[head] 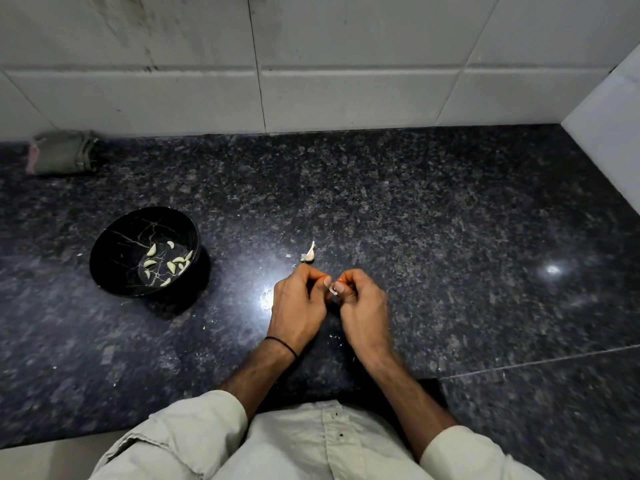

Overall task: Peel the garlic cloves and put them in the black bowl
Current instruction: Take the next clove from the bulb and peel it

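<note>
Pale shirt (294,445) nearest | left hand (298,299), right hand (363,306): curled fingers (323,282) pinching a half-peeled clove (333,290) | black bowl (114,233) left: several peeled cloves (169,265) | one unpeeled clove (309,253) lies beyond.

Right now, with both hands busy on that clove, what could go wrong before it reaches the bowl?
The clove is pinched only by the fingers of the left hand and right hand, so it could slip and drop onto the counter.
The black bowl sits off to the left, away from the hands, so the carry could lose it.
Skin flakes on the counter might cling and end up in the bowl.
</note>
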